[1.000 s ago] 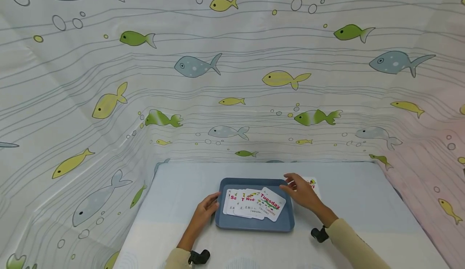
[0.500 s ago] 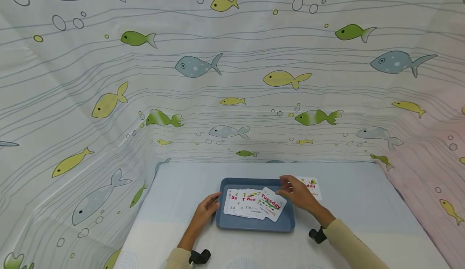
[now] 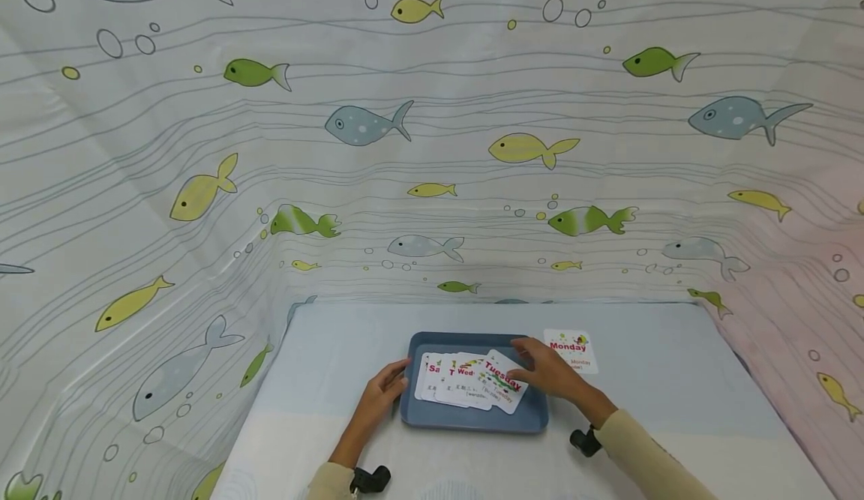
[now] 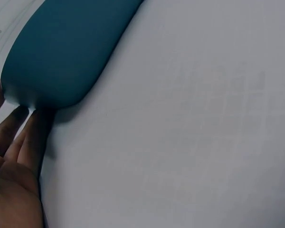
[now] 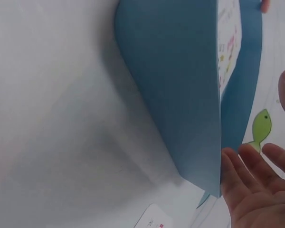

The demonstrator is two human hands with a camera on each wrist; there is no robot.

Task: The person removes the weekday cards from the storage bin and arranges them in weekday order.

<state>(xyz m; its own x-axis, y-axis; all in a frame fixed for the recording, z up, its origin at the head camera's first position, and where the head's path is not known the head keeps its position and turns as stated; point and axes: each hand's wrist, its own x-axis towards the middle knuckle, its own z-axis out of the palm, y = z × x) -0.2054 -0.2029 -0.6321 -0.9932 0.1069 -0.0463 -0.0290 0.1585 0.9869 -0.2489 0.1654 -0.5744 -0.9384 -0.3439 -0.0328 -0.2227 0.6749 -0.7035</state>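
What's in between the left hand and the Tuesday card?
Between the left hand and the Tuesday card are the blue tray's left edge and overlapping cards showing "Sa", "T" and "Wed". The head view shows that.

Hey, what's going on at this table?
A person's left hand touches the left end of a blue tray. Their right hand, holding nothing, is over the tray's right end, thumb over the Tuesday card. That card overlaps other day cards in the tray, while the Monday card lies on the table to the tray's right.
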